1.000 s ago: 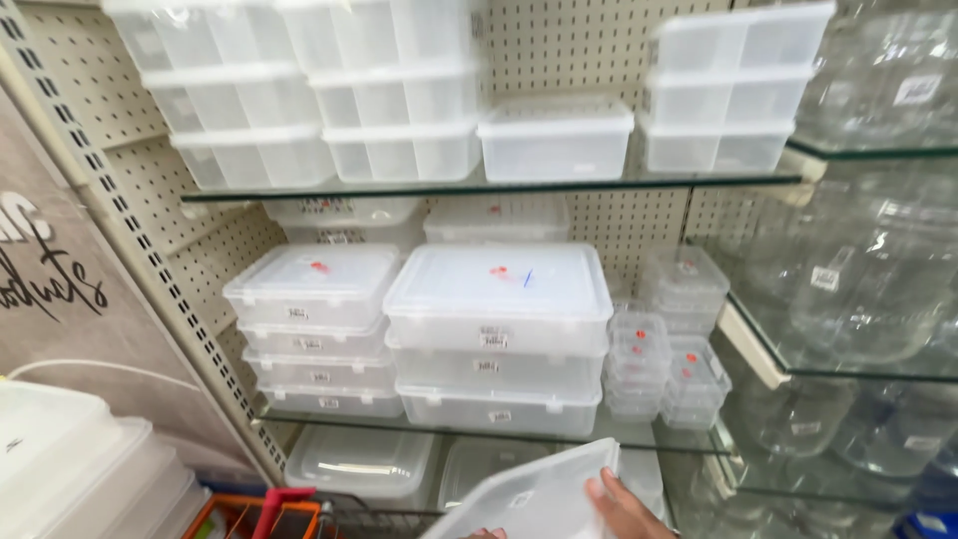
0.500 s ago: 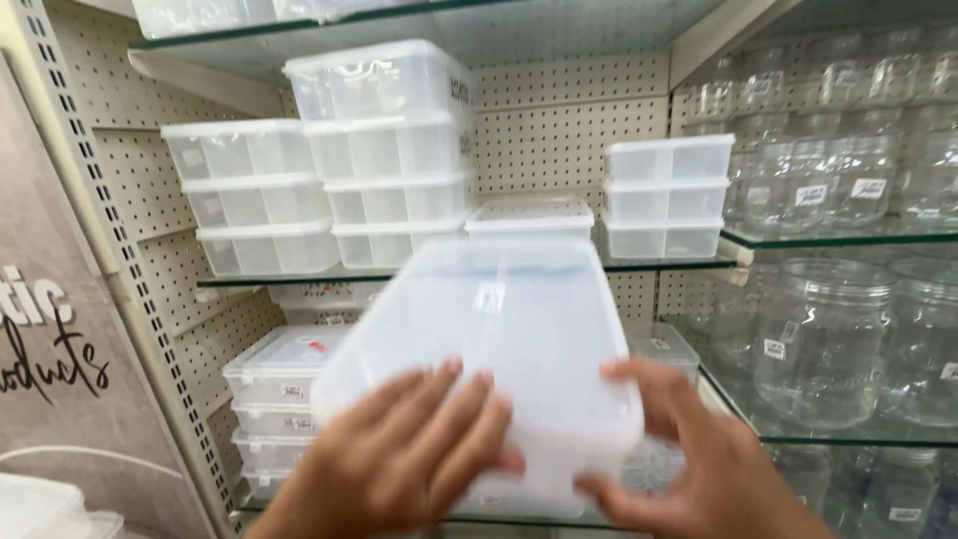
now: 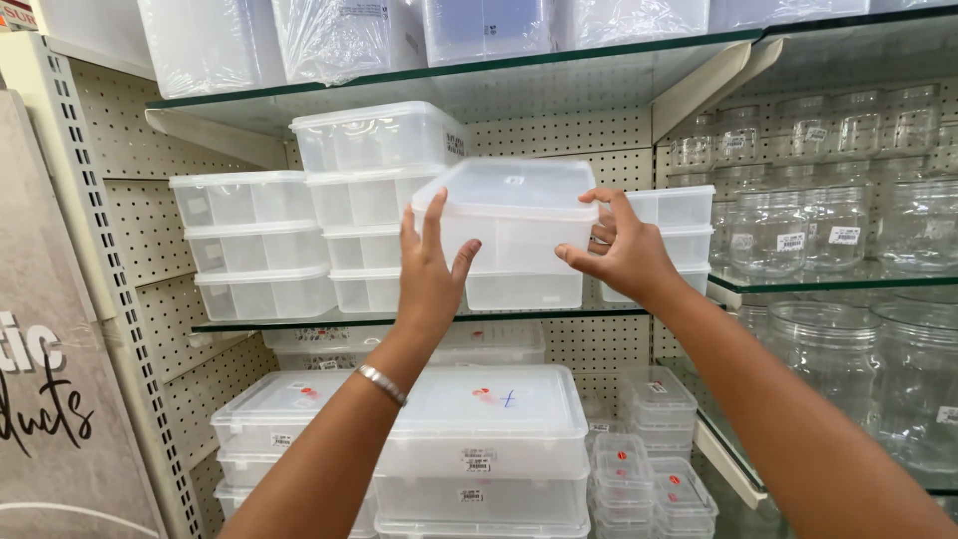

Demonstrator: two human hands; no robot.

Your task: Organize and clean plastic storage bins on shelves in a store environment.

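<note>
I hold a translucent white lidded plastic box with both hands, level with the middle glass shelf. My left hand grips its left side, with a thin bracelet on that wrist. My right hand grips its right side. The box rests on or just above another box of the same kind on the shelf; I cannot tell if they touch. Stacks of like boxes stand right beside it to the left.
More stacked boxes fill the shelf's left part, and another stack stands right of my hands. Larger lidded boxes sit on the lower shelf. Glass jars line the shelves to the right. A grey sign panel stands at left.
The box was low and close to me, tilted; both hands have lifted it up and away to the middle shelf and levelled it. The view has tilted upward.
</note>
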